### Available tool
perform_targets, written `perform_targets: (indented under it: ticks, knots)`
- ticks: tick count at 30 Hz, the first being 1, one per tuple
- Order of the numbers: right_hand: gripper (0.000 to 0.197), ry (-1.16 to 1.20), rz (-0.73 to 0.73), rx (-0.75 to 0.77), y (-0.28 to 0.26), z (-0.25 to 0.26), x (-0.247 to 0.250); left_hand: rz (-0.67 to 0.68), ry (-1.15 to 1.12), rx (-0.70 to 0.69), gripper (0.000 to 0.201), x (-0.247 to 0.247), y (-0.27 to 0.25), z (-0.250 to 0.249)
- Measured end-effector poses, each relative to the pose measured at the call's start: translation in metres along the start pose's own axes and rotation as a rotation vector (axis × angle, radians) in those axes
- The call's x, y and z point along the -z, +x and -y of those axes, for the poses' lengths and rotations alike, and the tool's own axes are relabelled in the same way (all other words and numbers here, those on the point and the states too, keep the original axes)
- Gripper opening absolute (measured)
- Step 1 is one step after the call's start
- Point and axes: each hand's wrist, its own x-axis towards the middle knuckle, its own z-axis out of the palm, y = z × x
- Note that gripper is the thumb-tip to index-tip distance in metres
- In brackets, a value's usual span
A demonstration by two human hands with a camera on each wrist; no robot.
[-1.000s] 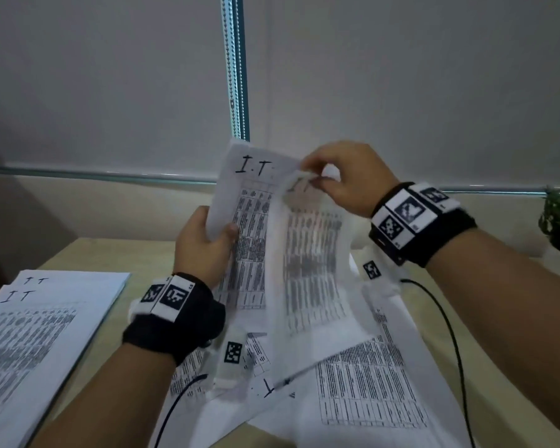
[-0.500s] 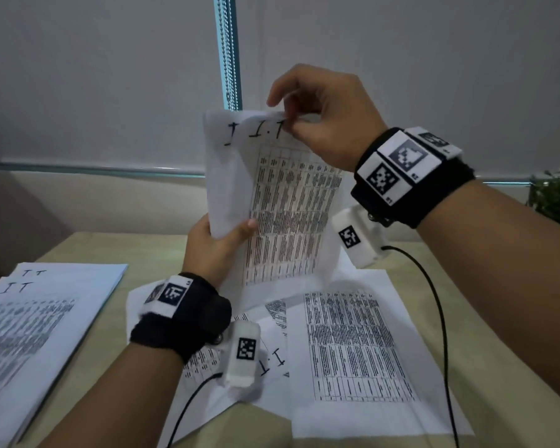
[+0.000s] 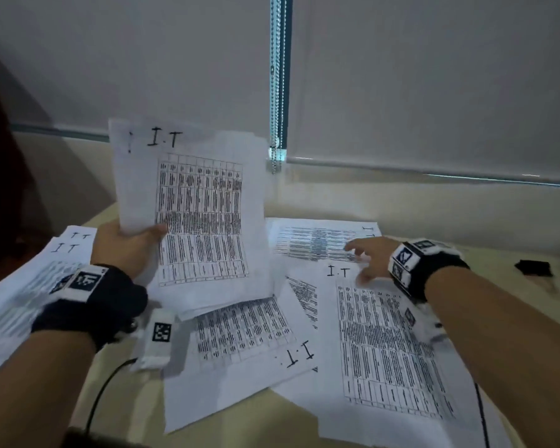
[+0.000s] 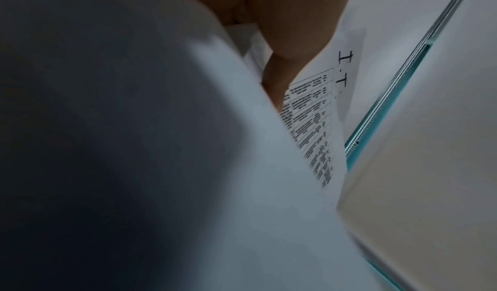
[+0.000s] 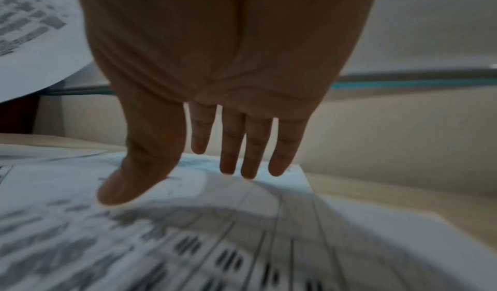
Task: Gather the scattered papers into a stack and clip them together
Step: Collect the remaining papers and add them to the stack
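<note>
Head view, left to right. At 9 o'clock a separate pile of sheets lies along the surface edge, apart from the scatter. Left hand grips the gathered stack upright by its lower left corner, thumb across the front. Only one corner is held, so the sheets may fan or slip out the far side; the bottom edges already look uneven. The left wrist view confirms the thumb on the printed face.

Centre, 6 o'clock: loose sheets overlap at angles beneath the stack. Pulling one could drag its neighbours.

Right hand is flat, fingers straight, holding nothing, hovering over or just touching the top sheet at 3 o'clock; contact cannot be told. A flat press may slide the sheet rather than lift it, perhaps off the near edge.

Far right, 2 o'clock: a small black object, possibly the clip, well apart from both hands.

Surface: pale, beige. Room: lowered grey blinds with a bead chain; dim light.
</note>
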Motion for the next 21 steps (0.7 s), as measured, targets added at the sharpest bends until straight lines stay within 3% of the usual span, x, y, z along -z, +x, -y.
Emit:
perform_targets:
  ticks: [2, 4, 6, 8, 9, 11, 12, 15, 18, 21]
  knots:
    - [0.087, -0.010, 0.070, 0.005, 0.002, 0.001, -0.007, -0.031, 0.052, 0.006, 0.034, 0.009, 0.004, 0.008]
    - [0.085, -0.084, 0.063, -0.010, 0.006, 0.003, -0.010, -0.070, 0.061, -0.006, 0.042, 0.017, 0.008, 0.010]
    - [0.062, -0.217, 0.039, 0.001, 0.007, 0.004, -0.003, -0.101, 0.051, -0.012, 0.047, 0.023, 0.011, 0.011]
    - [0.026, -0.391, -0.002, 0.121, 0.000, 0.014, 0.015, -0.113, 0.044, -0.017, 0.048, 0.029, 0.015, 0.012]
    - [0.015, -0.520, -0.032, 0.230, -0.005, 0.024, 0.026, -0.118, 0.034, -0.016, 0.051, 0.034, 0.016, 0.011]
    - [0.017, -0.801, -0.136, 0.505, -0.013, 0.057, 0.045, -0.133, 0.014, -0.013, 0.051, 0.041, 0.018, 0.006]
    - [0.018, -0.933, -0.224, 0.712, -0.020, 0.079, 0.045, -0.135, 0.003, -0.010, 0.048, 0.045, 0.020, 0.004]
    - [0.026, -1.021, -0.383, 1.273, -0.049, 0.148, 0.016, -0.149, -0.001, -0.037, 0.044, 0.053, 0.018, -0.006]
    - [0.023, -1.051, -0.439, 1.559, -0.065, 0.184, -0.021, -0.136, 0.050, -0.067, 0.039, 0.057, 0.013, -0.004]
    - [0.011, -1.019, -0.341, 1.662, -0.073, 0.190, -0.042, -0.122, 0.081, -0.049, 0.034, 0.060, 0.011, 0.004]
